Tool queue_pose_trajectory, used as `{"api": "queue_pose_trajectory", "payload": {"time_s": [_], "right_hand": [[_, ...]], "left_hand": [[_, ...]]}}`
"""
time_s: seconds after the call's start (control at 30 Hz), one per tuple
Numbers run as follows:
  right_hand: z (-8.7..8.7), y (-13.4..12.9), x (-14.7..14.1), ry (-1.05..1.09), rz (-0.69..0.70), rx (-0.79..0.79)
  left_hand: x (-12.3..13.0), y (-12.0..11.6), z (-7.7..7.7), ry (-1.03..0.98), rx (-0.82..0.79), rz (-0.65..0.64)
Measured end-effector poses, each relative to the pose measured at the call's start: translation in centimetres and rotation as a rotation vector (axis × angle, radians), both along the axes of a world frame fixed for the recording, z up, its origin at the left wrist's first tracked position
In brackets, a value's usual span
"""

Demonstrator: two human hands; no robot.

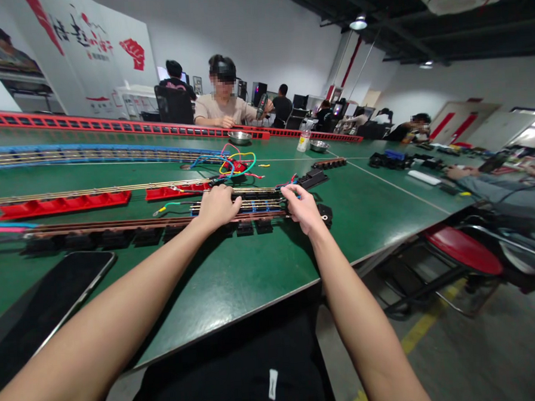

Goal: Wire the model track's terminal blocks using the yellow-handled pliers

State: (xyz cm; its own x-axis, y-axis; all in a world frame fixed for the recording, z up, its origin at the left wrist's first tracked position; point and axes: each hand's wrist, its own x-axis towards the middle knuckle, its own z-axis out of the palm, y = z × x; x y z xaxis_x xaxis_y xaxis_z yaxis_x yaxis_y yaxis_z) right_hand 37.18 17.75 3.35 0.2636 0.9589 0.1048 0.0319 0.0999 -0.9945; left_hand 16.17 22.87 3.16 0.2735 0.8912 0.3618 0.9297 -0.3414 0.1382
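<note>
My left hand [217,206] is closed over a rail assembly, a bundle of long metal rods with dark and blue plastic holders [261,206]. My right hand [302,208] pinches thumb and forefinger together at the right end of these rods. Whatever is between those fingertips is too small to make out. Thin red and blue wires [293,179] stick up just behind the right fingers. Nearest me runs a rail of brown rods [116,225] on black holders. A black end piece [325,215] sits beside my right wrist.
Red trays [65,205], a blue rail [90,153] and a long red rail [124,125] lie across the green table [375,207]. Coloured wires [239,166], metal bowls [239,137] and a bottle [304,137] stand beyond. A phone [53,301] lies front left. A co-worker [224,101] sits opposite, holding a drill [261,106].
</note>
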Motion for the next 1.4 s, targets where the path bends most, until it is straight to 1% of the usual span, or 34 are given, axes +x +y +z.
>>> {"api": "queue_pose_trajectory", "payload": {"time_s": [0.07,0.13,0.23,0.33,0.4,0.47,0.5,0.57,0.63,0.73,0.83,0.93,1.07,1.27,1.4], "right_hand": [[0.2,0.1,0.2,0.109,0.004,0.022],[0.3,0.2,0.5,0.247,0.002,0.028],[0.5,0.3,0.9,0.451,-0.034,0.015],[0.9,0.3,1.2,0.601,-0.083,0.001],[1.1,0.2,1.5,0.678,-0.104,-0.007],[1.1,0.1,1.8,0.705,-0.071,-0.024],[1.1,0.0,2.0,0.688,-0.032,-0.037],[0.9,-0.2,2.3,0.587,0.048,-0.045],[0.8,-0.5,2.4,0.426,0.068,-0.017],[0.7,-0.9,2.6,0.184,0.005,0.040],[0.9,-1.4,2.8,-0.033,-0.043,0.043],[1.2,-1.7,3.2,-0.180,-0.074,0.081],[1.3,-1.2,3.9,-0.241,-0.101,0.175],[0.4,0.0,4.5,-0.203,-0.053,0.135],[-0.3,0.7,4.2,-0.204,-0.075,0.172]], "left_hand": [[-0.3,0.4,0.4,-0.065,-0.083,0.034],[-0.6,0.8,0.7,-0.105,-0.122,0.034],[-0.9,1.2,0.6,-0.108,-0.067,-0.023],[-1.1,1.2,0.4,-0.082,-0.041,-0.029],[-1.1,0.9,0.3,-0.043,-0.030,-0.026],[-1.0,0.6,0.4,0.005,-0.009,-0.031],[-0.9,0.4,0.4,0.025,0.000,-0.033],[-0.8,0.2,0.4,0.056,0.009,-0.030],[-0.7,0.0,0.3,0.081,0.020,-0.031],[-0.6,-0.2,0.0,0.110,0.048,-0.041],[-0.5,-0.2,-0.2,0.120,0.064,-0.046],[-0.5,-0.2,-0.3,0.125,0.057,-0.043],[-0.5,-0.1,-0.4,0.125,0.058,-0.051],[-0.6,-0.1,-0.5,0.122,0.052,-0.060],[-0.6,0.0,-0.5,0.131,0.063,-0.063]]}}
